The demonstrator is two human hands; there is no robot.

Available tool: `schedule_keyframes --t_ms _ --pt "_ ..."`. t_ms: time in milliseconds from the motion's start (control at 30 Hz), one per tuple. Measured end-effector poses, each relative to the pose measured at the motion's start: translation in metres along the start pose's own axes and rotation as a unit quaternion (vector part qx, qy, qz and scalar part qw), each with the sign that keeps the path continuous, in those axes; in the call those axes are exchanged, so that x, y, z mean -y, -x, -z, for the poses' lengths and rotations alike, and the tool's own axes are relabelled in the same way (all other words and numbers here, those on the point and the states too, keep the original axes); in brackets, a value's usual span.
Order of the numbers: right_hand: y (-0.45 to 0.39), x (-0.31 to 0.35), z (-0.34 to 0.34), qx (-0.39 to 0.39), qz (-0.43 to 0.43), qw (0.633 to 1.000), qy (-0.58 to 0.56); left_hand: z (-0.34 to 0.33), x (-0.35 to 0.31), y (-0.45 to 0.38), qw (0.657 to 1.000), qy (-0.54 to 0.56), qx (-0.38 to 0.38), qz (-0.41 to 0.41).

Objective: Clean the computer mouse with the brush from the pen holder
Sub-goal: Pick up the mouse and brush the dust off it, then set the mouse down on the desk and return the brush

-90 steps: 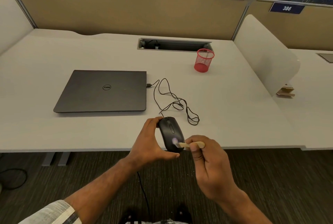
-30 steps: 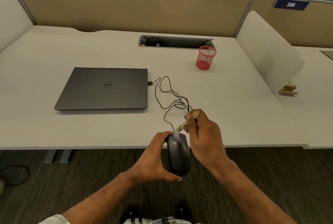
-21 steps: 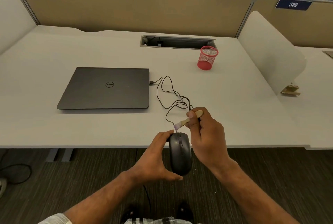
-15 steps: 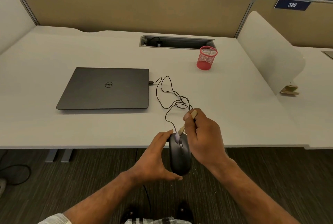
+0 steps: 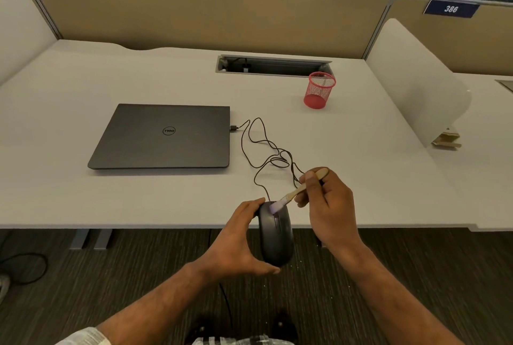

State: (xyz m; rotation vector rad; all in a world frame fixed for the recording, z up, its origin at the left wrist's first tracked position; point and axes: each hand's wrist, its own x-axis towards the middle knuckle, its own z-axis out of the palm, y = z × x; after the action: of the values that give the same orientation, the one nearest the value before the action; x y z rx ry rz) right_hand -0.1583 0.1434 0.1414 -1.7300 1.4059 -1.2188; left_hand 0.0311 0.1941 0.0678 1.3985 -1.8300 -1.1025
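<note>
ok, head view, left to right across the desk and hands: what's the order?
laptop → left hand → mouse → right hand → white divider panel. Cable, brush and pen holder overlap these, so left out.

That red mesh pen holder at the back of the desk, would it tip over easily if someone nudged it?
Probably yes. The pen holder is open wire mesh and looks empty, so it is likely very light. It stands taller than its base is wide, so a nudge near the rim may topple it, and being round it would then roll on the smooth desk.

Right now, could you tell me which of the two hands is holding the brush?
The right hand pinches the brush; the left hand cradles the mouse.
</note>
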Motion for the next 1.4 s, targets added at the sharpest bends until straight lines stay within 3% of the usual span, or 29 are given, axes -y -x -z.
schedule_keyframes --t_ms 300,533,800,933,1067,1400 --pt "0.0 -0.011 0.011 -0.034 -0.055 0.995 -0.071 0.001 0.005 -0.004 0.999 0.033 -0.008 0.003" --pt "0.015 -0.02 0.017 0.018 -0.104 0.987 -0.125 0.005 0.003 -0.017 0.998 0.052 -0.025 0.009" --pt "0.02 -0.031 0.013 -0.03 -0.244 0.948 -0.202 0.003 -0.004 -0.035 0.998 0.062 -0.028 0.008" --pt "0.02 -0.041 0.014 -0.052 -0.319 0.9 -0.292 -0.003 -0.007 -0.043 0.998 0.063 -0.02 0.004" --pt "0.021 -0.052 0.014 -0.049 -0.366 0.888 -0.274 -0.013 -0.009 -0.053 0.998 0.061 -0.014 0.002" --pt "0.009 -0.061 0.018 0.103 -0.401 0.893 -0.177 -0.035 -0.005 -0.078 0.998 0.059 -0.003 0.005"
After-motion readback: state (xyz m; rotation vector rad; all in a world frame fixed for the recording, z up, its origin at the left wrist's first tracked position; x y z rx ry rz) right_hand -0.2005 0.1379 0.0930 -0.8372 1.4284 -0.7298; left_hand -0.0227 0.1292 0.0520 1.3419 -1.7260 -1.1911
